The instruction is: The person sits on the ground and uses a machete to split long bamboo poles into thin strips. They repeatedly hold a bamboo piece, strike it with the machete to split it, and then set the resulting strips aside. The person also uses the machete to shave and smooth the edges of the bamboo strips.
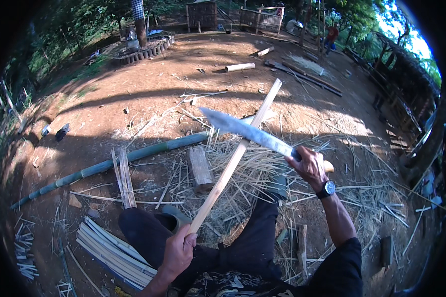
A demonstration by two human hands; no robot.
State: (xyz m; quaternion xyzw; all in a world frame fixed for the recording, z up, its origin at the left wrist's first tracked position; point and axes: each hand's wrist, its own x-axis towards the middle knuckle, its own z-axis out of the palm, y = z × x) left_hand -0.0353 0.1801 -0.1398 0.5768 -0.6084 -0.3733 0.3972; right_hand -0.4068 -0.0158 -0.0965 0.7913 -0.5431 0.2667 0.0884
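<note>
My left hand (179, 251) is closed round the lower end of a long pale bamboo strip (225, 177), which slants up and away to the right. In my right hand (309, 169) is the handle of a machete, its pale butt showing past my fist. The broad machete blade (255, 133) points up and left and crosses the upper part of the strip; its tip is a little blurred. Whether the blade touches the strip, I cannot tell. Beneath them lie a heap of thin shavings (257, 166) and a short wood block (201, 169).
A long green bamboo pole (104, 167) lies across the ground ahead. Split slats (111, 250) are bundled by my left leg, with short cut pieces (26, 250) farther left. Cut lengths (240, 67) lie farther off, and a person in red (332, 35) is at the far right.
</note>
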